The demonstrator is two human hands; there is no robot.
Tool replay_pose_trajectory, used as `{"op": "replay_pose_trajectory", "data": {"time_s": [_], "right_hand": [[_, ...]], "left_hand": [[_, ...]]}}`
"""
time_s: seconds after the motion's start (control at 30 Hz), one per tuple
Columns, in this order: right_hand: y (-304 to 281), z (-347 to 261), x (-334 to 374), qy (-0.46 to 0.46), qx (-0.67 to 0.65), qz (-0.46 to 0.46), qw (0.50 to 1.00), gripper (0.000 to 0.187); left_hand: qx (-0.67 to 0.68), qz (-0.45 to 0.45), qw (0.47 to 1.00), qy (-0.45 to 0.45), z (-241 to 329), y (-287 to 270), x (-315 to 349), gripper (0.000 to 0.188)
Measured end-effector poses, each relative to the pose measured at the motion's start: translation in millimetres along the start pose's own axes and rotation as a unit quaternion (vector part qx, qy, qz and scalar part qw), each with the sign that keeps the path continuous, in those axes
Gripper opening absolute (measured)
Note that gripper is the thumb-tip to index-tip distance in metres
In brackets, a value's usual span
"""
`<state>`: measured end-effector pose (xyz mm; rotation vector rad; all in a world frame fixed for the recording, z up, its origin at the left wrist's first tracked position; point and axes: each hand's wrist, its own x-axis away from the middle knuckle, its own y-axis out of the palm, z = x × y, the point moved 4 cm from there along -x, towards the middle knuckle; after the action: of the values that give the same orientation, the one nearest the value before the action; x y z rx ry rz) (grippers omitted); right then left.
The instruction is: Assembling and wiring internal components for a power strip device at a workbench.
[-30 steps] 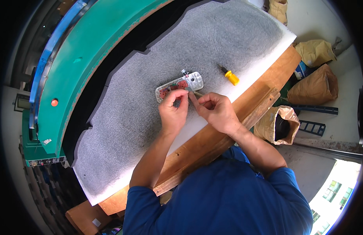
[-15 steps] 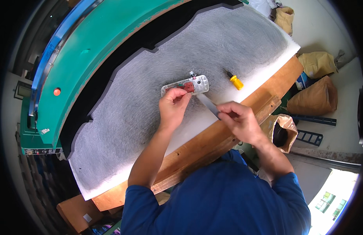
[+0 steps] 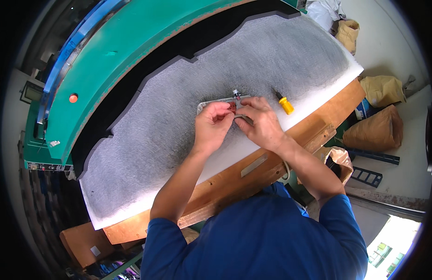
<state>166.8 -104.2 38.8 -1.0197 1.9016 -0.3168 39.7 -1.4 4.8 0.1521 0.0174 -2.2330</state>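
Note:
A small pale oblong casing (image 3: 204, 105) with a dark red part (image 3: 232, 107) in it and a white-capped knob (image 3: 235, 92) at its far edge lies on the grey-smudged pad. My left hand (image 3: 211, 129) is at its near left side, thumb and fingertips pinched beside the red part. From the right, my right hand (image 3: 260, 123) reaches over the casing's right end and hides much of it. Its fingers are closed too, with the fingertips of both hands almost meeting. What either pinch holds is too small to make out. A flat grey metal strip (image 3: 254, 165) rests on the wooden edge.
Right of my hands lies a yellow-handled screwdriver (image 3: 285, 105). A wooden rail (image 3: 211, 189) borders the pad's near side. Beyond the pad's far edge rises a green curved machine (image 3: 122, 60) with an orange button (image 3: 73, 98). Brown paper sacks (image 3: 376, 128) stand at the right.
My right hand has let go of the metal strip, which now lies on the wooden rail, and has moved left onto the casing. The left hand stays pinched there. The whole view has shifted slightly.

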Motion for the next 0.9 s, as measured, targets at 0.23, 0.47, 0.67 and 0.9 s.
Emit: {"op": "replay_pose_trajectory", "data": {"time_s": [0.23, 0.47, 0.67, 0.9], "right_hand": [[18, 14, 8, 0.028, -0.085, -0.011, 0.996, 0.012], [21, 14, 5, 0.009, -0.079, 0.007, 0.997, 0.014], [20, 18, 1, 0.012, -0.103, 0.001, 0.995, 0.014], [18, 18, 1, 0.019, -0.128, -0.012, 0.992, 0.015]], "left_hand": [[-0.089, -0.005, 0.994, 0.068, -4, -1, 5, 0.013], [-0.121, 0.031, 0.984, 0.123, 0, 6, 4, 0.010], [-0.151, -0.014, 0.982, 0.114, 9, -3, 0, 0.010], [-0.322, -0.107, 0.922, 0.187, 32, -3, -6, 0.008]]}}
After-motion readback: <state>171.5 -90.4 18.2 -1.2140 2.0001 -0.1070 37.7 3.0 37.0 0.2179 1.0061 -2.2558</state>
